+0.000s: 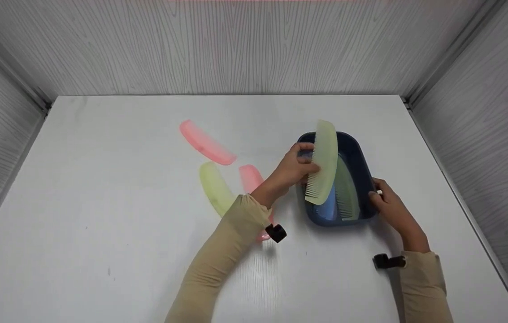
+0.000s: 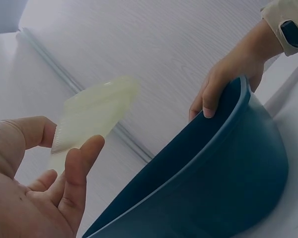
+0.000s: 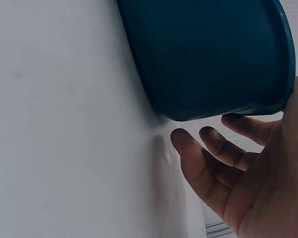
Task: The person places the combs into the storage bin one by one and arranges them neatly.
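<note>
My left hand (image 1: 292, 168) pinches a pale green comb (image 1: 324, 161) between thumb and fingers, holding it upright over a dark blue plastic bin (image 1: 356, 150). The comb's teeth face left in the head view. On the bin's right side, my right hand (image 1: 390, 204) grips the rim, thumb over the edge and fingers outside. The left wrist view shows the right thumb hooked over that rim. Inside the bin lie a green comb (image 1: 347, 190) and a blue comb (image 1: 329, 208), partly hidden by the held comb.
Left of the bin, a pink comb (image 1: 206, 142) and a yellow-green comb (image 1: 215, 188) lie on the white table (image 1: 115, 202). A second pink comb (image 1: 250, 176) is partly covered by the left forearm. Wood-grained panels (image 1: 236, 49) wall the table's back and sides.
</note>
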